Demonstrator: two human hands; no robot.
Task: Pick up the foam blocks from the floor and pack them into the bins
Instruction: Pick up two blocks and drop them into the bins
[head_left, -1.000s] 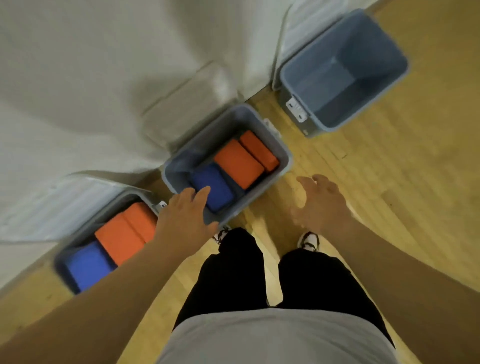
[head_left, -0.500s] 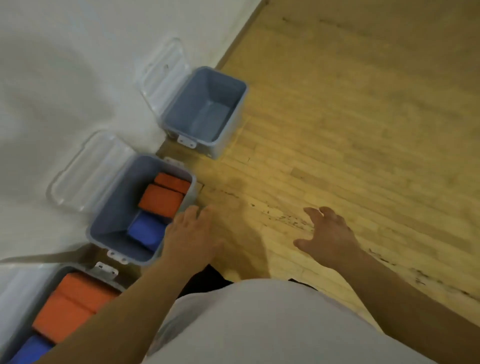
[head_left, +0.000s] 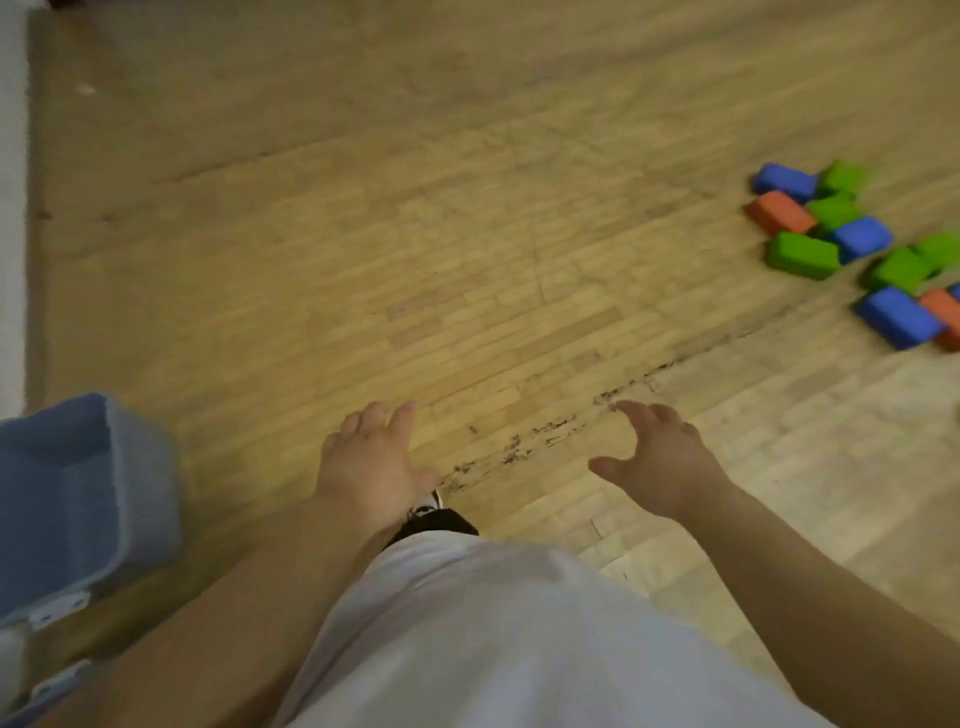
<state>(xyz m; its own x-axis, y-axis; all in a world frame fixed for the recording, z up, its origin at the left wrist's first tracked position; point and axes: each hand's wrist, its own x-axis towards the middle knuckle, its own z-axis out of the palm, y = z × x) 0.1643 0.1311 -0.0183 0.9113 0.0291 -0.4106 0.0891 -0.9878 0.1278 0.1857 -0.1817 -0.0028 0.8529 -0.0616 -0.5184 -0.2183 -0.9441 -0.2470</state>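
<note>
both hands (head_left: 371, 465) (head_left: 657, 462) spread and empty, foam blocks (head_left: 802, 254) far right on floor (head_left: 467, 260)

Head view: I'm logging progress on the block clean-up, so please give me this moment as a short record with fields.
left hand: open, holds nothing, above the floor
right hand: open, fingers spread, holds nothing
foam blocks: blue, green and orange, clustered on the floor at the far right, apart from both hands
bin: grey-blue, at the left edge; no blocks seen in the part of its inside that shows
wood floor: a dark scuff line runs just beyond the hands
task state: blocks not yet picked up
</note>
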